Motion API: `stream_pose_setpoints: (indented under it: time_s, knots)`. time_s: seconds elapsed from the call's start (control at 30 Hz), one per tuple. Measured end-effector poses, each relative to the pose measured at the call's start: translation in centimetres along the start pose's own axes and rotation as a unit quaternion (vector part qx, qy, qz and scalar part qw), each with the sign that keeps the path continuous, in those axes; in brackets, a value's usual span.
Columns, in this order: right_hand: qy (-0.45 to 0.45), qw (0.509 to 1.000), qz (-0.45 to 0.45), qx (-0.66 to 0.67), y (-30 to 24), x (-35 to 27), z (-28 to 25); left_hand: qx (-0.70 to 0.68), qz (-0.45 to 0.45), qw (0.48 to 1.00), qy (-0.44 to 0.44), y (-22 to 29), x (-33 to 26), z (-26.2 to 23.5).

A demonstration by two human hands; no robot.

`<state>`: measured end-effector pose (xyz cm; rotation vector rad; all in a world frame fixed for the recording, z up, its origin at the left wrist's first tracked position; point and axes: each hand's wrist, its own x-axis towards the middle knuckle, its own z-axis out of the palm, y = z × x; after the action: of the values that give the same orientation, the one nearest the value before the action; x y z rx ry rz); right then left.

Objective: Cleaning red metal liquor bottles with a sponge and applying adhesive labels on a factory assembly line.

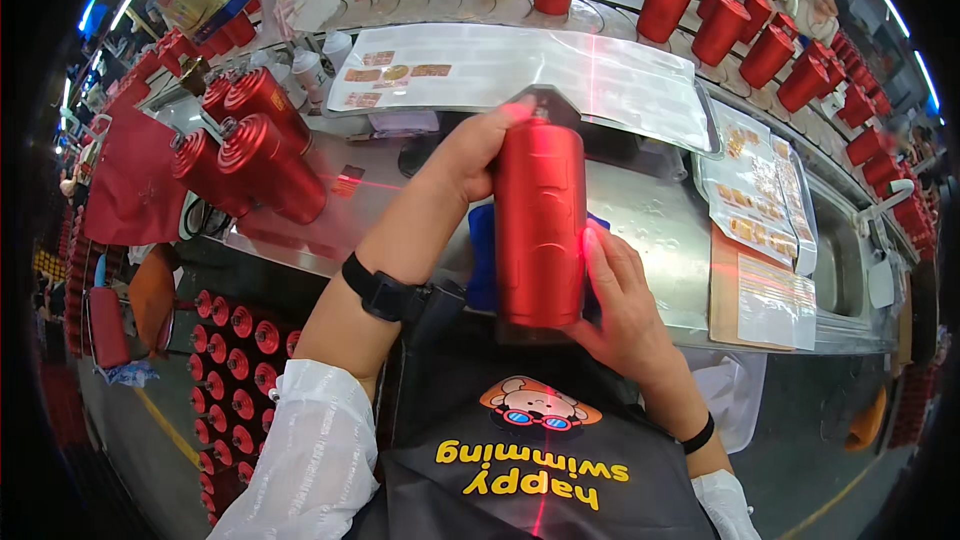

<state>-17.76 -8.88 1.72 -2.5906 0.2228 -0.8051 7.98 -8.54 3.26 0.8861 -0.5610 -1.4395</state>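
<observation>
A shiny red metal bottle (540, 230) with raised shapes on its side is held upright in front of me, over the near edge of the steel worktop. My left hand (478, 152) grips it at the neck, its fingertips partly hidden behind the top. Along the lower right side, my right hand (626, 302) supports the bottle with thumb and fingers around its base. Behind the bottle lies a blue cloth (482, 250). A red laser line falls across the bottle's side and my right fingers.
White sheets with gold decals (430, 70) lie ahead, and more decal sheets (755, 185) to the right beside a sink (840, 250). Several red bottles (270, 170) stand at left. A curved conveyor (450, 5) carries others. Racked red bottles (240, 370) sit low left.
</observation>
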Motion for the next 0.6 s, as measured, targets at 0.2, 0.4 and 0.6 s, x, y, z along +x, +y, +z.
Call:
stream_pose_setpoints:
  time_s: [0.2,0.4,0.6]
  knots:
    - [0.003,1.000,0.028,0.009,1.5,0.3,0.4,-0.014,0.015,0.995,0.097,-0.5,1.8,0.5]
    - [0.048,0.999,0.016,0.008,2.4,0.5,2.0,-0.025,0.019,0.999,0.039,-1.0,1.8,-0.6]
    - [-0.003,0.997,0.068,0.047,3.8,-0.1,2.3,0.274,0.266,0.916,0.124,-6.7,-4.5,0.5]
